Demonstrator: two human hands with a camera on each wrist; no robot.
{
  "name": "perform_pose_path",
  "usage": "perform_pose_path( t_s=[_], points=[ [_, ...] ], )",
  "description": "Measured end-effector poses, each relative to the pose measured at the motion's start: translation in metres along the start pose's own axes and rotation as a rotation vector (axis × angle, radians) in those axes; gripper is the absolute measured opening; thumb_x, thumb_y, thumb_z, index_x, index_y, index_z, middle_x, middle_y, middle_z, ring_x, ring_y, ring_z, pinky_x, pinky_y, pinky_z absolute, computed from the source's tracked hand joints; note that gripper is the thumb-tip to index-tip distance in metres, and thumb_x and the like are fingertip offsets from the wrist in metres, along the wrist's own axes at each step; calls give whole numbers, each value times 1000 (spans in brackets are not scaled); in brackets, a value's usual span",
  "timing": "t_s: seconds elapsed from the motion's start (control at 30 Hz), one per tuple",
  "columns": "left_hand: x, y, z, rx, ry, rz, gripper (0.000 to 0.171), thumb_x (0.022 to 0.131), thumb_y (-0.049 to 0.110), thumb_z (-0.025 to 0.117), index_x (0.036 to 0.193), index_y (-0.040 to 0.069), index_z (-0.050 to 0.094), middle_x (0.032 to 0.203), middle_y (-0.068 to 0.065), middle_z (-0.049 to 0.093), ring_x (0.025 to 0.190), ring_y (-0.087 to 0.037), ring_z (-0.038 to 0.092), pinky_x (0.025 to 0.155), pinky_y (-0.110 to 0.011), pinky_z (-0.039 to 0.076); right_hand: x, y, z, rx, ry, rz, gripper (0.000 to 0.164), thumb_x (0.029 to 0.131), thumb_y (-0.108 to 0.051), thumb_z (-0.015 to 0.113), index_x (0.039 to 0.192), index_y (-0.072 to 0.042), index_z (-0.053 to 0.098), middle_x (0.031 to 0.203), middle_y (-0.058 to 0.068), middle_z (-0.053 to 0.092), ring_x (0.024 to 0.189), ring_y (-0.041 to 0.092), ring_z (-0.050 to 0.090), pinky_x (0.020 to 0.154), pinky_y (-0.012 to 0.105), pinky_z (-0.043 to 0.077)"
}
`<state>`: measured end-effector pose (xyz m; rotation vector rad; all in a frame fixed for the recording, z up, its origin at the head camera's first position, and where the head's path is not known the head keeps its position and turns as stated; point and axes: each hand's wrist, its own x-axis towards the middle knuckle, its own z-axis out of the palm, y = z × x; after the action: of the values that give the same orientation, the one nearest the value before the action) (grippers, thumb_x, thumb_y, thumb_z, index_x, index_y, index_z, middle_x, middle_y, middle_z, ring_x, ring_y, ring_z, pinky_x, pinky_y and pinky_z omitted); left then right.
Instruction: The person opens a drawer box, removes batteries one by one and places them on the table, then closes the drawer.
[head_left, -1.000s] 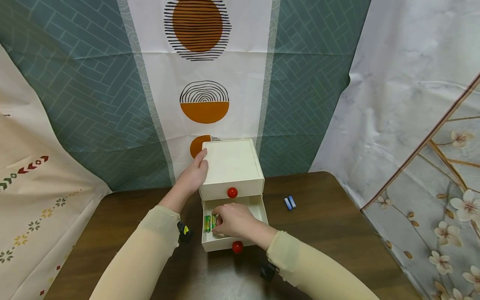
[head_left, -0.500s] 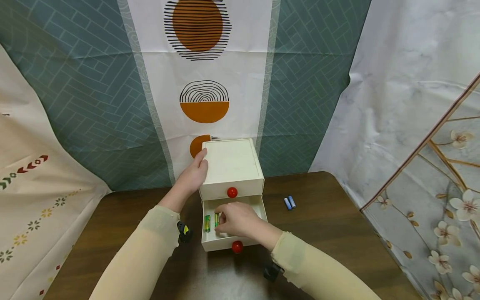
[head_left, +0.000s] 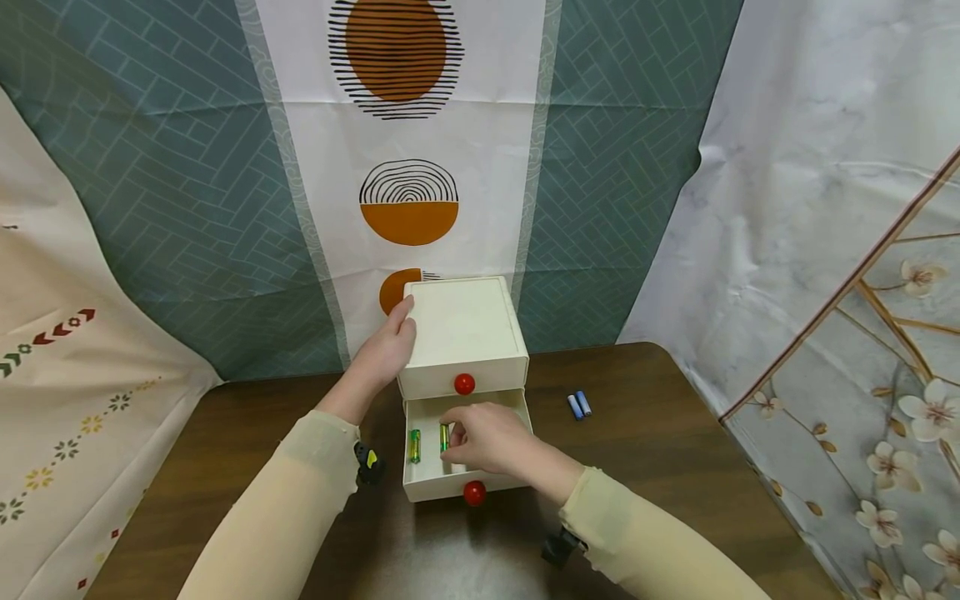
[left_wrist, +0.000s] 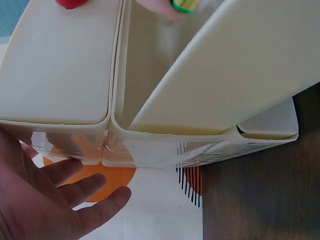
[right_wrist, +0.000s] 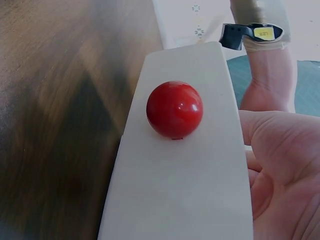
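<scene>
A small white two-drawer box (head_left: 465, 321) stands on the table, its lower drawer (head_left: 431, 490) pulled out and its upper one closed. My left hand (head_left: 386, 348) rests against the box's left side; in the left wrist view its fingers (left_wrist: 102, 207) are extended along that wall. Inside the lower drawer, my right hand (head_left: 491, 437) pinches a green-and-yellow battery (head_left: 445, 437) between thumb and fingers. A second green battery (head_left: 415, 447) lies near the drawer's left wall. The right wrist view has the drawer's red knob (right_wrist: 175, 110) in front, with the right palm beyond the drawer front.
Two blue-and-white batteries (head_left: 580, 406) lie side by side on the dark wooden table (head_left: 622, 475), right of the box. The upper drawer has a red knob (head_left: 465, 384) too. Patterned cloths (head_left: 622, 183) hang behind and at both sides.
My right hand has shifted to the right inside the drawer with the pinched battery, widening the gap to the other green battery. The left hand has kept its place on the box.
</scene>
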<state>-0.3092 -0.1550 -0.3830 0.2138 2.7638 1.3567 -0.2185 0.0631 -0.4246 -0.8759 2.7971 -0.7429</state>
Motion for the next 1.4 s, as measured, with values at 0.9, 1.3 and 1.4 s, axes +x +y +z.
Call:
perform_pose_path(
  t_s=[0.9, 1.3, 1.4],
  points=[
    [0, 1, -2, -11, -10, -1, 66, 119, 49, 22, 180, 31, 7, 185, -3, 9, 169, -33, 13, 134, -60, 12, -33, 11, -32, 17, 77, -19, 40, 93, -19, 90, 130, -10, 77, 86, -18, 68, 66, 3, 59, 65, 32, 50],
    [1, 0, -1, -16, -9, 12, 66, 119, 47, 21, 180, 28, 7, 185, -3, 9, 169, -32, 12, 134, -59, 12, -47, 24, -50, 51, 125, 26, 46, 95, -19, 88, 138, -9, 75, 89, -21, 69, 71, 1, 61, 68, 29, 51],
    [-1, 1, -1, -17, -13, 9, 66, 119, 47, 21, 180, 28, 7, 185, -3, 9, 169, -33, 12, 134, -59, 12, -51, 27, -54, 68, 128, 42, 47, 95, -19, 87, 139, -9, 75, 89, -20, 69, 71, 2, 61, 66, 28, 51]
  ],
)
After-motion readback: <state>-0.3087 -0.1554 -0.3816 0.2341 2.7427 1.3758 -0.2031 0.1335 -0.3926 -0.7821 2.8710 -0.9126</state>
